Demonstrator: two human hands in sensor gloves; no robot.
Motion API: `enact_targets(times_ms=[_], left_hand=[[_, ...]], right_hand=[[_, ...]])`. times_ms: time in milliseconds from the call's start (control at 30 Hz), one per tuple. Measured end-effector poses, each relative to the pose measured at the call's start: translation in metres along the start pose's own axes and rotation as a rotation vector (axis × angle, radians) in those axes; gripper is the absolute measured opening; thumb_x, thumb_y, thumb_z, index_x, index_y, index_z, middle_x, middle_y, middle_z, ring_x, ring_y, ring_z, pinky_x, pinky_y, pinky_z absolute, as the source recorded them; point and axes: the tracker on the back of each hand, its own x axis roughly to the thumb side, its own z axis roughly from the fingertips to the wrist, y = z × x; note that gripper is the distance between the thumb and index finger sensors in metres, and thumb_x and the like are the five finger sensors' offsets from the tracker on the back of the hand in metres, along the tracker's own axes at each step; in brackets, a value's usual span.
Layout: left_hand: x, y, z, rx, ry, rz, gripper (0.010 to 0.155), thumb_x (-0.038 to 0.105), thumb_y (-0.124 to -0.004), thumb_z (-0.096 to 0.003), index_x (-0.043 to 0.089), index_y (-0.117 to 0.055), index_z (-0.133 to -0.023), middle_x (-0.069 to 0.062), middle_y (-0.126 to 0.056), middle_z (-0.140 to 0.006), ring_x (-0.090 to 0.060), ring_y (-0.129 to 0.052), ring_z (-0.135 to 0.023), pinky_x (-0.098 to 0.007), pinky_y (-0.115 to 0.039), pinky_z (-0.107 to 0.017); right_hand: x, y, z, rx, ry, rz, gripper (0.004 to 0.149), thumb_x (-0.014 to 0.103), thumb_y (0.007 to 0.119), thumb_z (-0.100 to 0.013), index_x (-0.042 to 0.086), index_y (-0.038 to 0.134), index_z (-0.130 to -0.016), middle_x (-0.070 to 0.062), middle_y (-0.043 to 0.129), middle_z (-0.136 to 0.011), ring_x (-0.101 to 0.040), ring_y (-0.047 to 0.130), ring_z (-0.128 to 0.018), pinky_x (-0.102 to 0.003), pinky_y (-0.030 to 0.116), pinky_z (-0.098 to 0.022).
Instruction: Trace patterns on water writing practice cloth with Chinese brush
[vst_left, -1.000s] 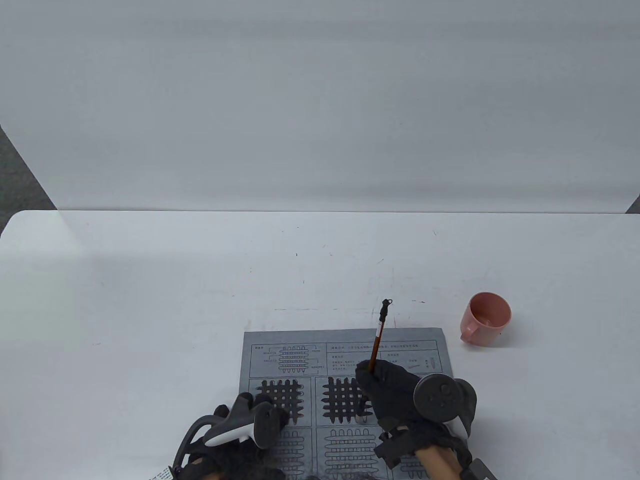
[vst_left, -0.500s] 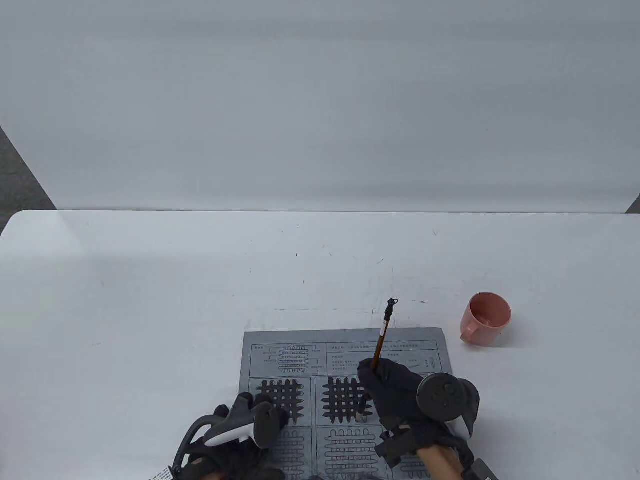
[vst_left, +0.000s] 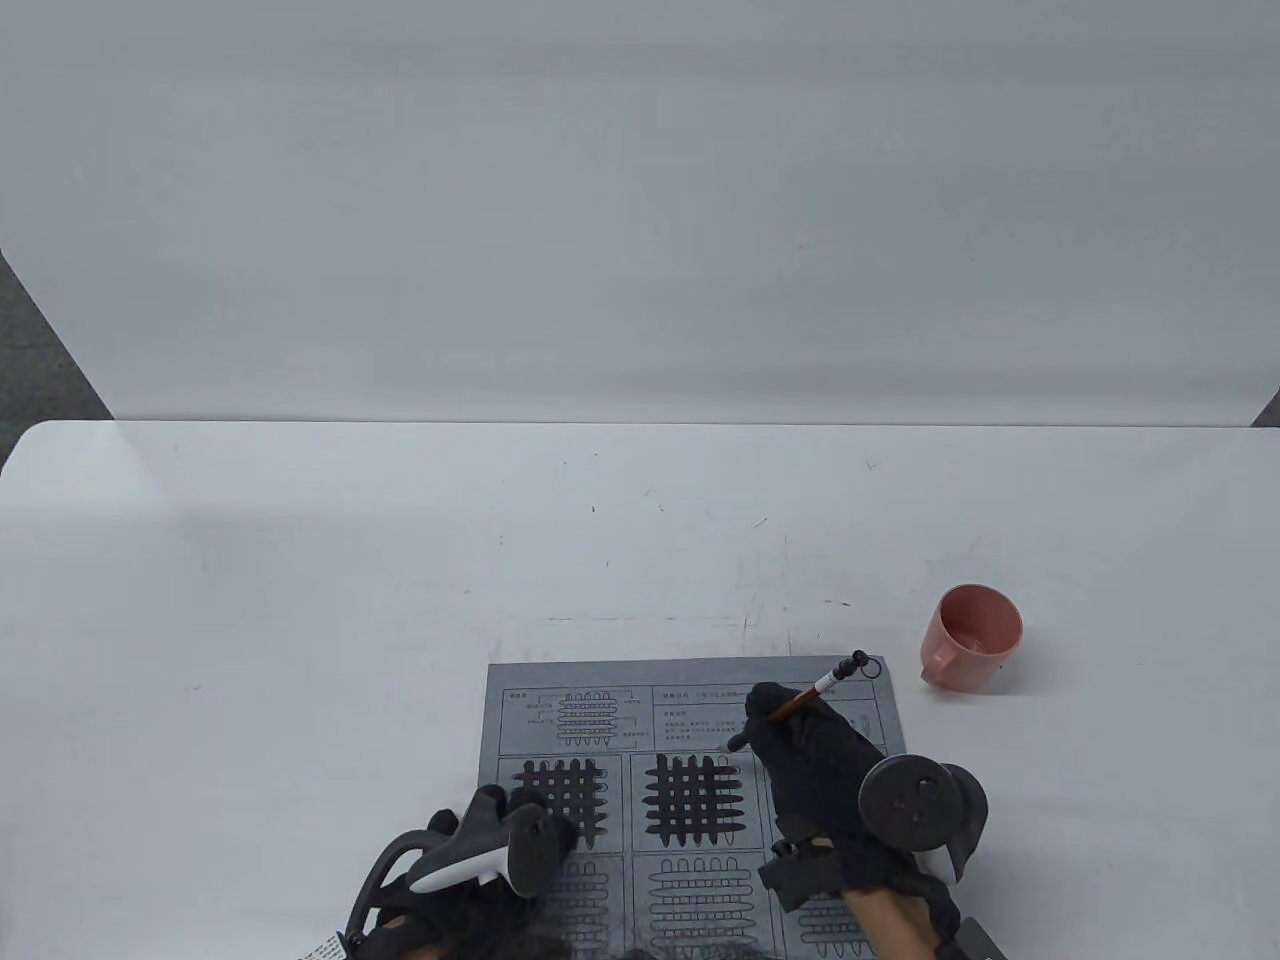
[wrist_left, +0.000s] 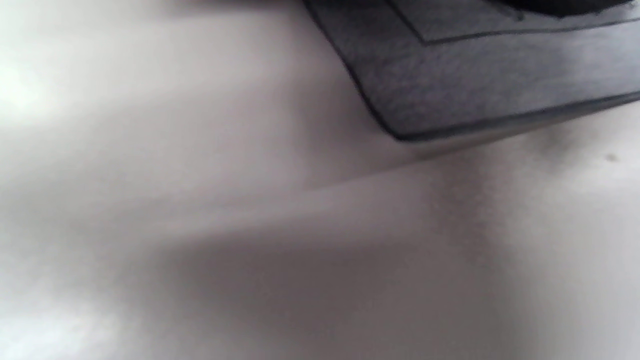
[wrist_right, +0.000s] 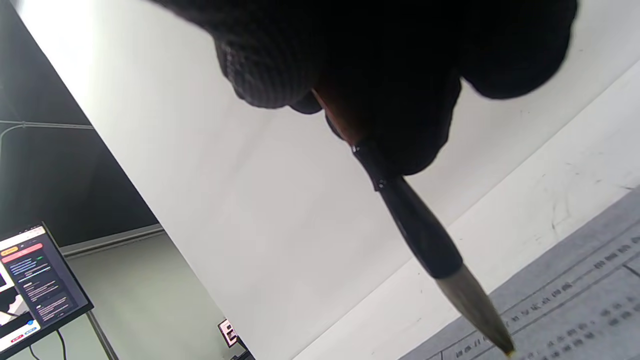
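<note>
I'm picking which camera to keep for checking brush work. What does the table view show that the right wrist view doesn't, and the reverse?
Only the table view shows the pink cup, the left hand resting on the cloth, and the dark traced grids. Only the right wrist view shows the pale bristle tip close up, plus a monitor in the background. Both show the right hand gripping the brush over the grey cloth.

One practice cloth (vst_left: 690, 760) lay on the table, one brush (vst_left: 800, 704), one pink cup (vst_left: 972, 637). Two gloved hands were present: left hand (vst_left: 480, 850), right hand (vst_left: 815, 765). Two grid patterns on the cloth were dark.
</note>
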Motion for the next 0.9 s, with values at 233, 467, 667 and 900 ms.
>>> enact_targets(times_ms=[233,467,667,900], left_hand=[[0.0,0.0,0.0,-0.001,0.0,-0.001,0.103,0.074,-0.062,-0.0338,0.049,0.018,-0.093,0.008,0.032,-0.1,-0.032,0.029,-0.099,-0.068,0.0,-0.073],[0.0,0.0,-0.001,-0.001,0.001,-0.002,0.103,0.074,-0.062,-0.0338,0.049,0.019,-0.093,0.008,0.032,-0.1,-0.032,0.029,-0.099,-0.068,0.0,-0.073],[0.0,0.0,-0.001,-0.001,0.0,-0.002,0.103,0.074,-0.062,-0.0339,0.049,0.018,-0.093,0.008,0.032,-0.1,-0.032,0.029,-0.099,-0.068,0.0,-0.073],[0.0,0.0,-0.001,-0.001,0.0,-0.002,0.103,0.074,-0.062,-0.0338,0.049,0.018,-0.093,0.008,0.032,-0.1,-0.032,0.029,-0.099,-0.068,0.0,-0.073]], right_hand=[[-0.003,0.004,0.0,0.029,0.007,0.023,0.037,0.023,0.081,-0.051,0.008,0.079,-0.084,-0.019,0.092,-0.08,-0.037,0.101,-0.063,-0.056,0.081,-0.041],[-0.009,0.005,-0.001,0.031,0.026,0.027,0.037,0.023,0.081,-0.051,0.008,0.079,-0.084,-0.019,0.091,-0.081,-0.037,0.1,-0.063,-0.056,0.081,-0.042],[-0.009,0.009,-0.001,0.05,0.029,0.036,0.037,0.024,0.08,-0.051,0.008,0.079,-0.084,-0.018,0.091,-0.081,-0.037,0.1,-0.064,-0.057,0.08,-0.043],[-0.008,0.011,0.0,0.065,0.005,0.038,0.036,0.024,0.08,-0.051,0.009,0.08,-0.084,-0.018,0.091,-0.081,-0.038,0.099,-0.065,-0.058,0.079,-0.044]])
